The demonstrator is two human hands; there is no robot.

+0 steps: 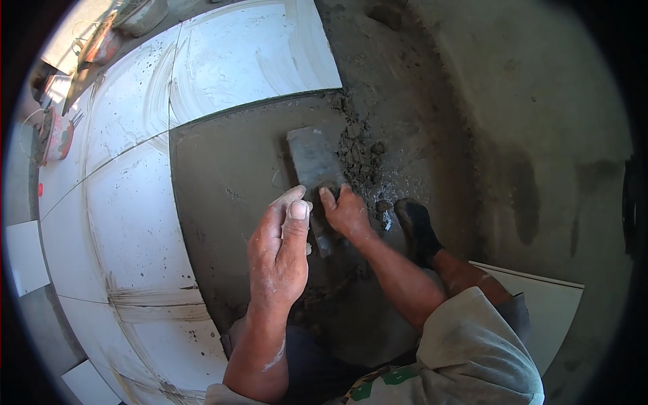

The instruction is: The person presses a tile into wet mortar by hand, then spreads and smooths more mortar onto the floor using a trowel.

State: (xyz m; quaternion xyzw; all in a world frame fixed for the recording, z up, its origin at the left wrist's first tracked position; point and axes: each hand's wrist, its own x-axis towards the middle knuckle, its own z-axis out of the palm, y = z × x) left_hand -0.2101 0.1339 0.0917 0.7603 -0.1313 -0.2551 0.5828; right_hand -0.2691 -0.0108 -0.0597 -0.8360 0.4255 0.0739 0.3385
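My right hand (347, 214) is closed around the handle of a plastering trowel (312, 152). The trowel's long, flat grey blade lies over the smoothed mortar bed (223, 158). Nearer to me, my left hand (278, 246) is raised with its fingers stretched out and its thumb up, and I see nothing in it. It hides part of the trowel's near end. Crumbled loose mortar (361, 152) lies along the bed's right side. White floor tiles (138, 219) border the bed on the left, and another white tile (253, 50) edges its far side.
My foot in a dark covering (415, 226) rests right of the bed. A loose tile (540, 304) lies beside my leg at right. Mortar-stained buckets (57, 135) stand at far left. Bare wall or floor (540, 101) runs along the right, and smaller tile pieces (27, 256) lie at left.
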